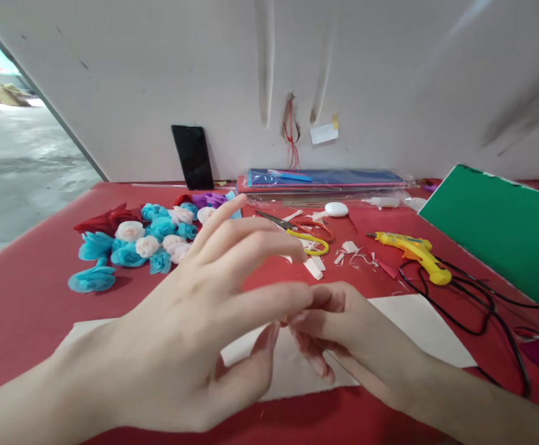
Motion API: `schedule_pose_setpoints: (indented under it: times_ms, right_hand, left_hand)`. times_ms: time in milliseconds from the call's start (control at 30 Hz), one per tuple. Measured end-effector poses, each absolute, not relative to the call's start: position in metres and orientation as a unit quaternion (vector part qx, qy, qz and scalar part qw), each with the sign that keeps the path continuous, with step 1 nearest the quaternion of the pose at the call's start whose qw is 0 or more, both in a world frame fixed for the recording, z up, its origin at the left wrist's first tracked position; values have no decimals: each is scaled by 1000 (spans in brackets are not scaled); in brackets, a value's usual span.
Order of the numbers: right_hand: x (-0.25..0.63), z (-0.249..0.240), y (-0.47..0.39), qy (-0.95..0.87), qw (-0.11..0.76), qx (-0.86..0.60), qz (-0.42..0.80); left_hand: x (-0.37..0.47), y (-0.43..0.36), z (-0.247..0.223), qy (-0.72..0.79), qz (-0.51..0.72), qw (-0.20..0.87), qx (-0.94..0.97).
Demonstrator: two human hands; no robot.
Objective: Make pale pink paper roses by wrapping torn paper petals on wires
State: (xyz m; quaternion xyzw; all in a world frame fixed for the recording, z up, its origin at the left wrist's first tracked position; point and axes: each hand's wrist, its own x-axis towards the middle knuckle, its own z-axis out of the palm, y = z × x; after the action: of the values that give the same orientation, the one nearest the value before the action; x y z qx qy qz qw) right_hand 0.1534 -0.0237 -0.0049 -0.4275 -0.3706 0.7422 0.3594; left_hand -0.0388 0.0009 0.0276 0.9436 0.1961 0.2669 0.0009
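My left hand [204, 309] reaches in from the left with its fingers spread apart. Its index fingertip meets the fingers of my right hand [353, 337], while the thumb tip stays a little below. My right hand is closed in a pinch, its fingers curled; whatever is between them is hidden. Both hands are over a sheet of white paper [418, 315] on the red tabletop [23, 315]. Left of and beyond my left hand lies a group of blue [128, 253], pale pink [129, 231] and red [107, 219] handmade flowers.
Scissors [313, 241] lie among paper scraps [314, 267]. A yellow glue gun [413, 250] with a black cord [487, 303] is at the right, near a leaning green board [501, 228]. Behind are a phone [193, 157], a white oval object [337, 209] and plastic-wrapped sheets [334, 178].
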Motion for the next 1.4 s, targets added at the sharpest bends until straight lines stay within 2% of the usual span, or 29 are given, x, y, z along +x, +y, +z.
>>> schedule_pose_setpoints:
  times_ms: [133, 267, 433, 600, 800, 967, 1067, 1267, 1400]
  right_hand:
    - [156, 0, -22, -537, 454, -456, 546]
    - [160, 2, -21, -688, 552, -369, 294]
    - [167, 5, -23, -769, 547, -304, 130]
    - [176, 16, -25, -823, 508, -236, 93]
    - [180, 24, -26, -863, 457, -207, 55]
    - [182, 23, -24, -880, 436, -188, 6]
    - [183, 20, -22, -885, 434, -169, 2]
    - [182, 17, -21, -884, 443, -147, 15]
    - [182, 14, -18, -884, 444, -139, 44]
  left_hand:
    - [-37, 4, 25, 312, 330, 81, 887]
    - [-34, 5, 24, 333, 351, 171, 858]
    - [-25, -2, 19, 306, 375, 282, 828]
    - [-20, -4, 20, 295, 384, 375, 791]
    - [-22, -6, 25, 304, 373, 411, 774]
    - [-24, -10, 23, 275, 358, 590, 669]
    - [-26, -10, 25, 294, 276, 673, 620]
    - [-30, -5, 26, 294, 214, 731, 577]
    - [-30, -3, 26, 295, 196, 683, 639]
